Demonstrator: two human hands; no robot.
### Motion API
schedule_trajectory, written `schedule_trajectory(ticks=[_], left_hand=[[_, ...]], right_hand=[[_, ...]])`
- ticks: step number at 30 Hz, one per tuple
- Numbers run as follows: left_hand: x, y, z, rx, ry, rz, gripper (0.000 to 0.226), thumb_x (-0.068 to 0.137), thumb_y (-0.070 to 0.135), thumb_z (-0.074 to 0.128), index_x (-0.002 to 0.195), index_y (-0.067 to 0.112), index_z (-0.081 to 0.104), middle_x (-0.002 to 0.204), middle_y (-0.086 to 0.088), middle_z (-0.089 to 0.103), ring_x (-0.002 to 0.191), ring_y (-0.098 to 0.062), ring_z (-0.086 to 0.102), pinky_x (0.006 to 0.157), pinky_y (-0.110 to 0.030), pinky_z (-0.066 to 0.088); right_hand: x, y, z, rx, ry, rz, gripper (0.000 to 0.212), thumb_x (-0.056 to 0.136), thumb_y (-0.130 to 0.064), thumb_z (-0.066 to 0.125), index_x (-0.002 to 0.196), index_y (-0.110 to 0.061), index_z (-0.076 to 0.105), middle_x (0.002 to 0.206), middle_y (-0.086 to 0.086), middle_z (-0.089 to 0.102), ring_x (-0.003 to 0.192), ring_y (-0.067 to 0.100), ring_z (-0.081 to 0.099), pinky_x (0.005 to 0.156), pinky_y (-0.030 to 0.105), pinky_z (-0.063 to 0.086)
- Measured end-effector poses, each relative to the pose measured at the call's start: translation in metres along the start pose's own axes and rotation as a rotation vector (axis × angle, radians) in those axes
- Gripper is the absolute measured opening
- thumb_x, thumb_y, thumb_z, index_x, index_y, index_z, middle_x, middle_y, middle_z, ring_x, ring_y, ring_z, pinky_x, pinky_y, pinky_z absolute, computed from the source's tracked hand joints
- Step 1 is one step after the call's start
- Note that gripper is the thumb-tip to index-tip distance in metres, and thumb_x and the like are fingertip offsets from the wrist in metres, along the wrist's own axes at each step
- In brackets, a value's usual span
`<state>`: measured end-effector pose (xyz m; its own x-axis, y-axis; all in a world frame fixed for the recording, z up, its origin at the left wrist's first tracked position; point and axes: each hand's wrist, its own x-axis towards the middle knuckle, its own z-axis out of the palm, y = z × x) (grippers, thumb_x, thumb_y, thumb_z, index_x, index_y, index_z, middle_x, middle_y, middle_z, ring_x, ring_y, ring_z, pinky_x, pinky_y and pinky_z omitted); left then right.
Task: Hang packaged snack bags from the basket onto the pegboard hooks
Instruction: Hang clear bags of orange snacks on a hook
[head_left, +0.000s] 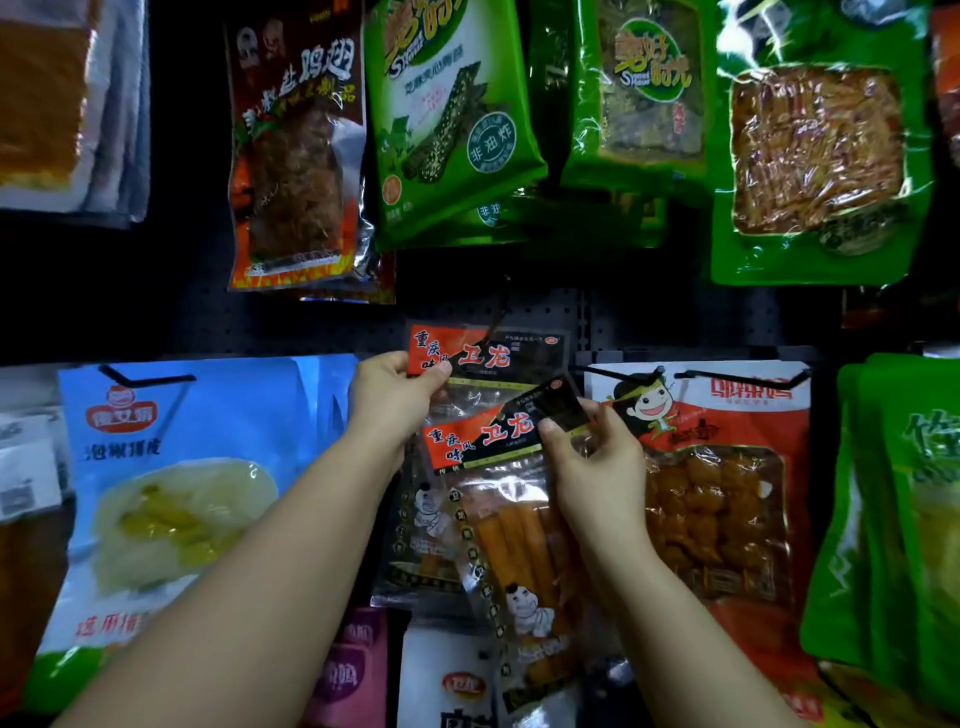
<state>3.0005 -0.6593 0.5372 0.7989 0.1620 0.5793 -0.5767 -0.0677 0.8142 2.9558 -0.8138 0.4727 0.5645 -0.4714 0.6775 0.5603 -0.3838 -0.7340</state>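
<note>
The left hand (397, 395) pinches the top left corner of the rear spicy-strip bag (498, 358), which sits at the black peg hook (496, 317) on the pegboard (545, 312). The right hand (592, 452) pinches the top right corner of the front spicy-strip bag (509, 525), which overlaps the rear bag just below that hook. The front bag's long axis runs downward, tilted, so its header likely has to rise up and left to the hook; the left hand is nearer the hook.
</note>
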Motion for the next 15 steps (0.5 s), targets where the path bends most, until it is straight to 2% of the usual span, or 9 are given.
schedule_trajectory(ticks=[2, 4, 8, 11, 13, 15], left_hand=[[0.006, -0.005, 0.005, 0.000, 0.012, -0.015, 0.004, 0.085, 0.019, 0.069, 0.085, 0.015, 0.068, 0.078, -0.002, 0.069, 0.073, -0.016, 0.065, 0.075, -0.032, 0.054], [0.012, -0.009, 0.009, 0.000, 0.034, -0.035, 0.012, 0.084, 0.019, 0.070, 0.093, 0.010, 0.069, 0.087, -0.007, 0.071, 0.083, -0.024, 0.068, 0.083, -0.039, 0.056], [0.014, -0.012, 0.012, -0.019, 0.045, -0.063, 0.005, 0.084, 0.018, 0.069, 0.083, 0.017, 0.065, 0.095, -0.011, 0.072, 0.090, -0.030, 0.068, 0.087, -0.048, 0.054], [0.003, -0.012, 0.007, -0.030, 0.065, -0.025, 0.018, 0.086, 0.020, 0.067, 0.102, 0.018, 0.059, 0.109, -0.003, 0.066, 0.100, -0.022, 0.063, 0.093, -0.042, 0.051], [-0.013, -0.013, 0.001, -0.010, 0.081, 0.053, 0.033, 0.085, 0.026, 0.067, 0.114, 0.025, 0.050, 0.118, 0.004, 0.057, 0.110, -0.013, 0.054, 0.096, -0.034, 0.046], [-0.034, -0.014, -0.006, 0.052, 0.094, 0.164, 0.039, 0.083, 0.036, 0.068, 0.114, 0.034, 0.044, 0.123, 0.009, 0.050, 0.114, -0.007, 0.047, 0.094, -0.024, 0.038]], right_hand=[[0.008, 0.006, 0.005, -0.028, -0.003, 0.015, 0.022, 0.087, -0.032, 0.065, 0.107, -0.027, 0.060, 0.096, -0.004, 0.068, 0.088, 0.020, 0.063, 0.085, 0.051, 0.051], [0.013, 0.010, 0.008, -0.051, -0.010, 0.029, 0.027, 0.087, -0.033, 0.065, 0.111, -0.024, 0.060, 0.102, -0.003, 0.068, 0.095, 0.019, 0.063, 0.088, 0.051, 0.050], [0.013, 0.012, 0.008, -0.028, 0.007, 0.029, 0.027, 0.086, -0.032, 0.066, 0.110, -0.023, 0.060, 0.104, -0.004, 0.067, 0.095, 0.016, 0.062, 0.088, 0.045, 0.051], [0.003, 0.014, -0.001, 0.030, 0.033, -0.009, 0.020, 0.085, -0.030, 0.067, 0.100, -0.019, 0.061, 0.093, -0.001, 0.067, 0.086, 0.015, 0.062, 0.075, 0.035, 0.052], [-0.007, 0.010, -0.008, 0.083, 0.027, -0.034, 0.013, 0.085, -0.030, 0.067, 0.091, -0.019, 0.062, 0.079, -0.004, 0.064, 0.072, 0.005, 0.060, 0.062, 0.022, 0.046], [-0.015, 0.003, -0.012, 0.132, 0.013, -0.062, 0.009, 0.086, -0.028, 0.067, 0.088, -0.021, 0.062, 0.072, -0.007, 0.063, 0.063, -0.004, 0.057, 0.055, 0.011, 0.043]])
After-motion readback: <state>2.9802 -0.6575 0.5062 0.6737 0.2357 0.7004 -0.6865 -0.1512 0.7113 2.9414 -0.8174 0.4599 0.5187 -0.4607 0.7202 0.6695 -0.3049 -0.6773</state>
